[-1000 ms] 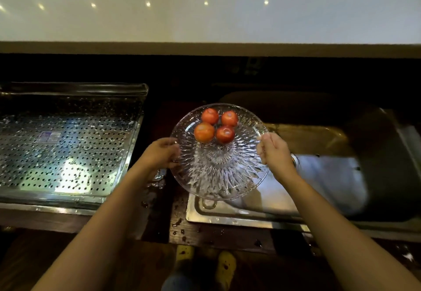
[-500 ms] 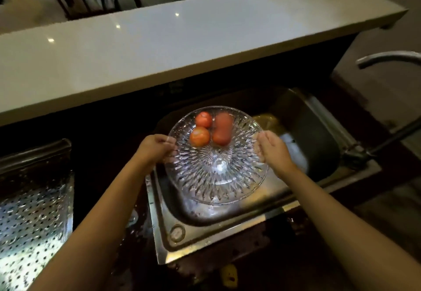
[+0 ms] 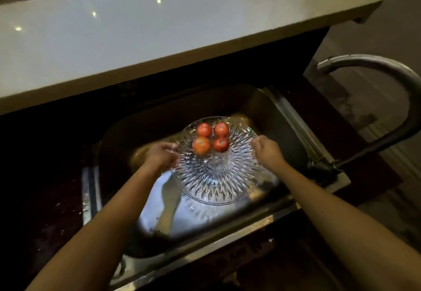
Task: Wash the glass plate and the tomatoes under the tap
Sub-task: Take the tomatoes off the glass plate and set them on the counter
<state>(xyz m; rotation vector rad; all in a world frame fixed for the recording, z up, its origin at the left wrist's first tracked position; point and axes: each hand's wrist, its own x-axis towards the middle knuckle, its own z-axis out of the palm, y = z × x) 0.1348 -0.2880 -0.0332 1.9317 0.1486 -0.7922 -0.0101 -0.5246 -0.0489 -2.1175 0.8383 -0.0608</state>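
I have the glass plate (image 3: 216, 174) held over the sink (image 3: 293, 117) with both hands, one at each side of its rim. My left hand (image 3: 163, 156) has its fingers (image 3: 174, 148) clamped on the left edge, and my right hand (image 3: 266, 151) grips the right edge the same way, curled closed on the glass. The four tomatoes (image 3: 211, 139) sit together on the far half of the plate, touching one another. The plate looks tipped a little away from me.

I judge this the carrying step: the plate hangs above the basin, but the tap (image 3: 373, 62) arches in from the right with its spout well to the right of the plate, and no water shows. Next I need to bring the plate right, under the spout, and free one hand for the tap handle. With only one hand on wet cut glass, I'd keep it level so the tomatoes don't roll off.
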